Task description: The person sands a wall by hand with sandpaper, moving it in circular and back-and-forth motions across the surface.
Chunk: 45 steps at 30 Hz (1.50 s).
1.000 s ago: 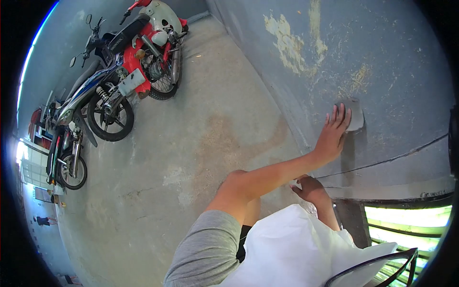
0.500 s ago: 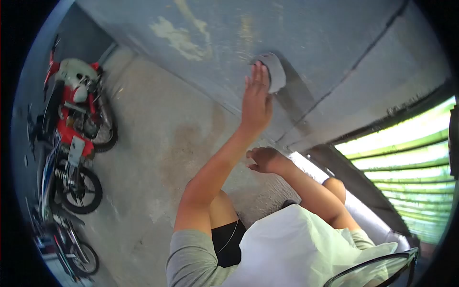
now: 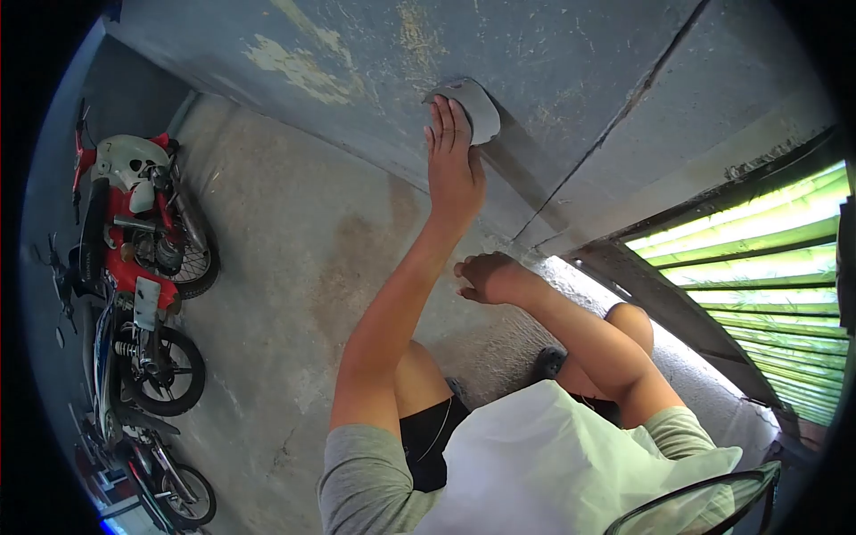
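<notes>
My left hand (image 3: 453,169) is stretched up against the blue-grey wall (image 3: 571,53), fingers flat on a grey sanding pad (image 3: 474,107) that it presses to the surface. My right hand (image 3: 489,278) is lower, fingers curled, close to the foot of the wall where it meets the concrete floor (image 3: 294,259); nothing shows in it. I am crouched, with my knees and a white garment at the bottom of the view.
The wall has peeling pale patches (image 3: 294,62) and a thin dark cable (image 3: 606,134) running across it. A green slatted shutter (image 3: 767,276) is at the right. Two motorcycles, one red and white (image 3: 134,223), are parked at the left.
The view has swung, so the wall now lies across the top. My left hand has slid the pad along the wall, and my right hand has stayed low and curled.
</notes>
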Available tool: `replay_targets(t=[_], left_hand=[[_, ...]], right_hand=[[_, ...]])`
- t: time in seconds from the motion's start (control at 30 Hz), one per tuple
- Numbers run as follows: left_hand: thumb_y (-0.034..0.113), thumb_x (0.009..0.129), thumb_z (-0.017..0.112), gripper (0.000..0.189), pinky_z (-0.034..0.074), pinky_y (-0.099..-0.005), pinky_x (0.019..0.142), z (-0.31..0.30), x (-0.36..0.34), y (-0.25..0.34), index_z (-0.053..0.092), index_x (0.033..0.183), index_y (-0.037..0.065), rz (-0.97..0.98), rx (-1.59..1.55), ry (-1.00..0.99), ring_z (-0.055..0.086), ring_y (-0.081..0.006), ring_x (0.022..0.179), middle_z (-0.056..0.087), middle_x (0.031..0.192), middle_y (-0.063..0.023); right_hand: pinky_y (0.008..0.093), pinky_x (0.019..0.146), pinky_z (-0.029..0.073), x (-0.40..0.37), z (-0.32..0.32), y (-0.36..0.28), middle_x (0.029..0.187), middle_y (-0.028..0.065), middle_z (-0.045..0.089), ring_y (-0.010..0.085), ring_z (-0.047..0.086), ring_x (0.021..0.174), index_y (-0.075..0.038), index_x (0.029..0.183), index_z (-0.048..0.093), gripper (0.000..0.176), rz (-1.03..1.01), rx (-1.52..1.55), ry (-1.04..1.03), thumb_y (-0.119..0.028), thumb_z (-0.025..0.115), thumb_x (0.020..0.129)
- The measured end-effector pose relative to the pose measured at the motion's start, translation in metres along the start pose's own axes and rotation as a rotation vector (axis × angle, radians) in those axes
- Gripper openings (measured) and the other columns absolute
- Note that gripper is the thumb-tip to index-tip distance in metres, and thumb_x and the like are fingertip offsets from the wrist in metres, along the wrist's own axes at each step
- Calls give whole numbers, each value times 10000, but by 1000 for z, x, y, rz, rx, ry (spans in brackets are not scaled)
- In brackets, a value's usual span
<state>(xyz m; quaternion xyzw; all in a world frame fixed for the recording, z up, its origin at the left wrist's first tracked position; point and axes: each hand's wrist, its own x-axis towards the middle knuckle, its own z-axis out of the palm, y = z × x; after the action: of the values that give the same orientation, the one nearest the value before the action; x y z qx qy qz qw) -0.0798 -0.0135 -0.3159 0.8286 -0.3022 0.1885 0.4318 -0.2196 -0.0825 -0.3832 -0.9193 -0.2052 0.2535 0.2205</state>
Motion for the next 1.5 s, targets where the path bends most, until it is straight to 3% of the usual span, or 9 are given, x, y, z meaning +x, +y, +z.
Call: replay_targets(t=[0.17,0.47,0.67,0.83,1.0,1.07,1.17,1.27,1.5], left_hand=[[-49,953,445,708,143,-572,1233,4,-1,-2,178,1609,-28,-37,-40,37,141,-447,1551,129,1674,-284],[-39,959,438,692,142,-578,1231,-3,-6,3,184,1603,-43,64,66,-49,138,-447,1552,143,1664,-304],[11,976,481,687,157,-574,1231,14,-20,1,191,1596,-55,-60,0,-40,151,-440,1552,155,1663,-297],[245,1109,383,686,39,-542,1249,31,-14,12,16,1618,-32,-306,-233,54,21,-351,1584,8,1703,-238],[340,1112,343,733,-4,-556,1241,48,-10,22,-39,1610,-38,-395,-313,121,-41,-347,1584,-56,1699,-242],[376,1108,340,757,7,-576,1235,48,-10,22,-40,1605,-50,-392,-337,125,-50,-367,1582,-73,1693,-259],[330,1125,328,724,-18,-496,1256,49,-11,20,-61,1604,-48,-364,-365,109,-66,-326,1583,-71,1702,-223],[369,1119,308,742,11,-565,1243,51,-11,15,-56,1595,-70,-332,-362,110,-59,-367,1578,-65,1691,-263],[324,1128,286,703,45,-521,1262,53,-10,14,-59,1587,-82,-310,-286,144,-24,-387,1572,-55,1678,-290]], right_hand=[[480,905,515,1,7,7,1136,148,679,362,671,1043,-78,1203,618,400,-12,1,41,-394,642,960],[503,917,522,3,-1,10,1170,174,671,372,670,1079,-57,1252,600,459,-17,-9,11,-413,627,964],[500,909,535,-6,-13,4,1167,182,682,371,674,1072,-42,1239,604,480,-6,4,61,-428,624,955],[506,906,537,-37,-1,17,1131,189,691,378,684,1040,-31,1205,626,477,84,-33,222,-429,633,942],[518,881,542,-106,-11,11,1086,201,696,398,681,1010,-52,1225,638,480,274,24,225,-434,635,936],[514,879,543,-135,-13,5,1094,201,694,396,678,1016,-58,1227,642,476,427,74,168,-434,636,936],[517,847,546,-171,-8,-14,1035,197,688,397,685,986,-27,1124,636,431,498,66,276,-408,665,924],[491,905,519,-201,-27,-55,1064,178,679,375,665,1046,-40,1146,618,410,604,123,257,-386,673,933],[441,956,483,-241,-55,-118,1164,132,648,319,633,1098,-54,1280,586,424,546,183,430,-356,624,986]])
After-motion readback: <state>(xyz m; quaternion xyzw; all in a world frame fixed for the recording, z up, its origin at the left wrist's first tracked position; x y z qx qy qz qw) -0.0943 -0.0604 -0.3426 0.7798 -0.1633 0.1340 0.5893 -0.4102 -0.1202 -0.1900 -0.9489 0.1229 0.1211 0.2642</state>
